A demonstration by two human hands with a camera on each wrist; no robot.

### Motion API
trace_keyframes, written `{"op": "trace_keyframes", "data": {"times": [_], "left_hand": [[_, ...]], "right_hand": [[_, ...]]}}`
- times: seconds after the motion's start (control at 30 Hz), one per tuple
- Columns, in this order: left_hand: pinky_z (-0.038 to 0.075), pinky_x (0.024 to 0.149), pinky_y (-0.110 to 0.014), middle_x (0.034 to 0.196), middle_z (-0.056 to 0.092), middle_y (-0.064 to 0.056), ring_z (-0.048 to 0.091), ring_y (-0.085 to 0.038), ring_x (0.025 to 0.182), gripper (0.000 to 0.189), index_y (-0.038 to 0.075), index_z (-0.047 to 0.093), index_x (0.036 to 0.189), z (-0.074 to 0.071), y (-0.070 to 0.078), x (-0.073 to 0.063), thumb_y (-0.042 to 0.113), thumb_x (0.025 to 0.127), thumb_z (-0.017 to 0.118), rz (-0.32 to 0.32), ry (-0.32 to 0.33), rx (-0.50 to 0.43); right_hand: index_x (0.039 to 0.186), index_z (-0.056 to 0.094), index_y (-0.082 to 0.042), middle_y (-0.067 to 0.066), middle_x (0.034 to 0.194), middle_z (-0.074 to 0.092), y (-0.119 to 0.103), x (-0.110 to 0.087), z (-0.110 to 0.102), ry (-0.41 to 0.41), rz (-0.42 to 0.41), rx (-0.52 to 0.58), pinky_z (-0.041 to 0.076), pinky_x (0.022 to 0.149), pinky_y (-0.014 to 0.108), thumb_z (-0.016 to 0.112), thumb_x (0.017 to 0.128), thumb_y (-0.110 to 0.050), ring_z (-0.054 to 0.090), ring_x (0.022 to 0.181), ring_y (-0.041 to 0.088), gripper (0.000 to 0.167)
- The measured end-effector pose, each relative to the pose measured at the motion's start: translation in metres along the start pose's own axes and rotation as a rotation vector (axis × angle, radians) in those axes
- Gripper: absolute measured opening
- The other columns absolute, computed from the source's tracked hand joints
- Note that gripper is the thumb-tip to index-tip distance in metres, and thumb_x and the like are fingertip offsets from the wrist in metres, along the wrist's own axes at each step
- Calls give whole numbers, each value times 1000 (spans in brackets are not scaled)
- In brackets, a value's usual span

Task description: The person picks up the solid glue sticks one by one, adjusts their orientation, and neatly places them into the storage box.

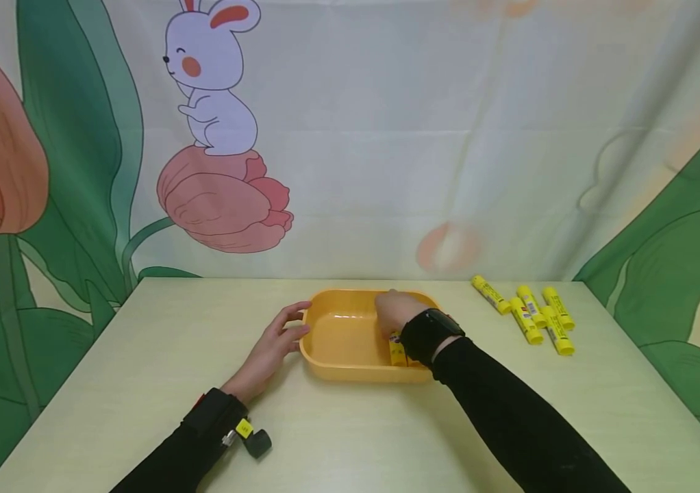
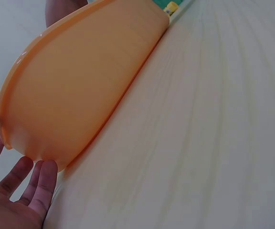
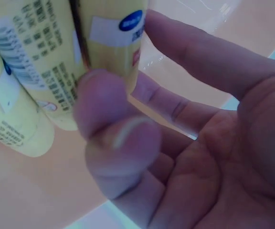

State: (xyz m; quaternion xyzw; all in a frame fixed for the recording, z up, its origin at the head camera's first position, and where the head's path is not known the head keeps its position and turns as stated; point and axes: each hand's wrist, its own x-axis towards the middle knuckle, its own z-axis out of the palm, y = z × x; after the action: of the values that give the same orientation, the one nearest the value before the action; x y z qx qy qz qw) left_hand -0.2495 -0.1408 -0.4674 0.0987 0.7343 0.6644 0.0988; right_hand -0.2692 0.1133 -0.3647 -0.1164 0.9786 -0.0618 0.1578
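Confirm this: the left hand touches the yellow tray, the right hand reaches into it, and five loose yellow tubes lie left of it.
Wrong side: the five loose yellow tubes lie right of the yellow tray, as the head view shows. The left hand does touch the tray, and the right hand does reach into it.

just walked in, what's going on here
A person's right hand is inside the orange tray, fingers around a yellow tube. Two similar tubes lie beside it in the tray. The left hand rests its fingertips against the tray's left end. Five more yellow tubes lie outside the tray, in a loose group toward the right on the table.
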Motion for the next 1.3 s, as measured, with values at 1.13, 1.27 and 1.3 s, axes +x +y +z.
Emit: {"op": "trace_keyframes", "data": {"times": [1.13, 1.27, 1.3], "left_hand": [[46, 105, -38, 152, 33, -10, 43, -32, 135, 49, 23, 41, 156, 1, 0, 0, 27, 109, 55, -20, 14, 13], [47, 103, -38, 151, 35, -10, 44, -31, 134, 48, 25, 43, 155, 1, 0, 0, 27, 108, 55, -12, 10, 12], [47, 103, -38, 151, 35, -9, 44, -31, 134, 48, 25, 43, 154, 0, 1, 0, 28, 108, 55, -10, 12, 17]], "right_hand": [[126, 60, -2, 10, 77, 57, 108, -57, -25, 223, -36, 426, 46, 53, 32, 61, 105, -20, 51, 58, 22, 28], [128, 59, 0, 9, 78, 59, 119, -59, -21, 248, -22, 419, 47, 57, 33, 60, 106, -19, 54, 61, 23, 29], [128, 59, 0, 9, 78, 60, 120, -58, -21, 252, -18, 413, 48, 58, 33, 60, 106, -19, 54, 62, 23, 29]]}}
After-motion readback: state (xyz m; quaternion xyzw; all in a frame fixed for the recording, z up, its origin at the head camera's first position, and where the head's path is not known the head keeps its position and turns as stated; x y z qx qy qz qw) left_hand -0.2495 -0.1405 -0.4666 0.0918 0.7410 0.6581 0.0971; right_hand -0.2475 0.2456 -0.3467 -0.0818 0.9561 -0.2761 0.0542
